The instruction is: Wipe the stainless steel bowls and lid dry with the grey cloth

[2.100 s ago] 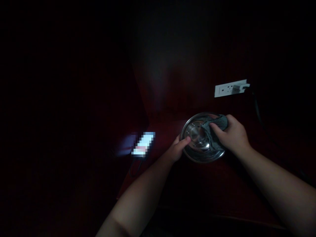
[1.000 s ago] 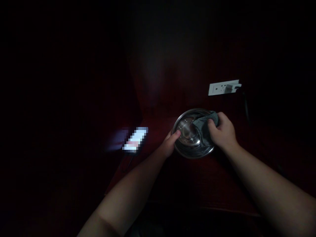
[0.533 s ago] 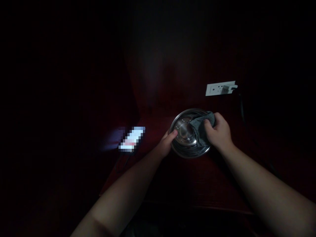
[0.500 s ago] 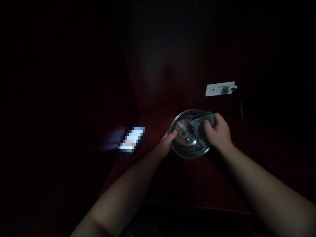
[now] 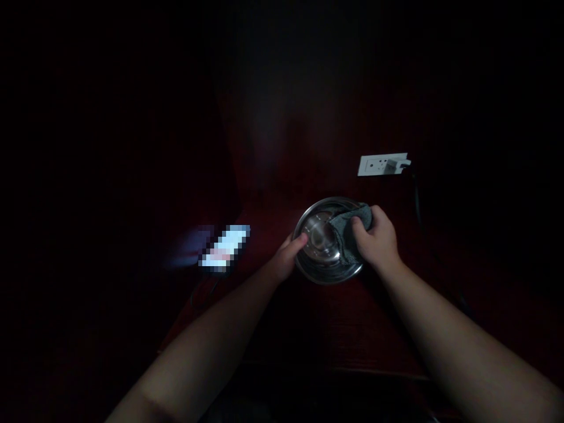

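Observation:
A shiny metal bowl [image 5: 318,238] is held tilted above the dark red table, its inside facing me. My left hand [image 5: 288,257] grips its left rim, the thumb over the edge and the other fingers hidden behind. A dark grey-green cloth [image 5: 346,232] is bunched in my right hand [image 5: 378,239], thumb on top. The cloth lies over the bowl's right rim and hangs partly into its inside. Whether the right fingers also clasp the rim beneath the cloth is hidden.
A lit phone [image 5: 224,249] with a blurred screen lies left of the bowl, a thin cable below it. On the back wall is a white socket plate [image 5: 372,165] with a plug and a dark cord [image 5: 417,200]. The table [image 5: 326,335] ends toward me; the surroundings are very dark.
The whole view has shifted, so the bowl, hands, phone and socket all appear a little further left. Both hands keep their holds; the cloth stays at the bowl's right side.

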Demonstrator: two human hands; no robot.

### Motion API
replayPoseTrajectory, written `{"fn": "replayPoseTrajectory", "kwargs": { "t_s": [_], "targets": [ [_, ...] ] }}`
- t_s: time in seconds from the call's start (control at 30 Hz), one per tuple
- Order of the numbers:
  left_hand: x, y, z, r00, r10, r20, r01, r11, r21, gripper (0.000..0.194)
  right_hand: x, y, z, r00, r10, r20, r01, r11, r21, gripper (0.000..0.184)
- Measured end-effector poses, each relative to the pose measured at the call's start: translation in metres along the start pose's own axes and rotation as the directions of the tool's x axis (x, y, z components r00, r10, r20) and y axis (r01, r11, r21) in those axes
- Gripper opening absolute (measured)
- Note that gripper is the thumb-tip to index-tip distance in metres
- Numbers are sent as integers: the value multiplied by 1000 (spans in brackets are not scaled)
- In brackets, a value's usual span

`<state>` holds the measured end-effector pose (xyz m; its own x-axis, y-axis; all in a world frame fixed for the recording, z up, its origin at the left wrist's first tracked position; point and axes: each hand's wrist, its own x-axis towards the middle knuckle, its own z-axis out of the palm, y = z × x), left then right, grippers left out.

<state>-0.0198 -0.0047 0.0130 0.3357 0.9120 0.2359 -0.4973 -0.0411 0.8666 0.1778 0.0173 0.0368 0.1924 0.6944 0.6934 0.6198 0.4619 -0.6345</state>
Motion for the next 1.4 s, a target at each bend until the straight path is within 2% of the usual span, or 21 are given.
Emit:
{"fn": "replayPoseTrajectory", "kwargs": {
  "t_s": [0.2, 0.53, 0.7, 0.9, 1.1, 1.3, 1.4],
  "targets": [
    [0, 0, 0, 1000, -2, -20, 1, 1000, -13, 65, 0, 1, 2, 1000, 3, -4, -3, 1000, 9, 17],
    [4, -7, -12, 999, -13, -53, 15, 1000, 24, 64, 1, 0, 2, 999, -34, -11, 34, 999, 3, 16],
    [6, -8, -14, 999, -15, -28, 16, 1000, 9, 61, 1, 0, 3, 999, -39, -9, 39, 999, 22, 16],
    [6, -8, -12, 1000, -3, 17, 2, 1000, 25, 58, 1, 2, 4, 1000, -27, -11, 27, 1000, 5, 18],
    [5, -6, -7, 999, 0, -34, -1, 999, -41, 60, 1, 5, 5, 1000, -3, 1, 3, 1000, -25, 17],
    [6, -1, 1, 992, 102, -75, -108, 991, -85, 61, 0, 2, 6, 999, 45, 7, -44, 998, -53, 18],
    [8, 0, 4, 992, 74, -103, -84, 992, -98, 56, 0, 2, 7, 999, 53, 11, -52, 997, -55, 19]
  ]
}}
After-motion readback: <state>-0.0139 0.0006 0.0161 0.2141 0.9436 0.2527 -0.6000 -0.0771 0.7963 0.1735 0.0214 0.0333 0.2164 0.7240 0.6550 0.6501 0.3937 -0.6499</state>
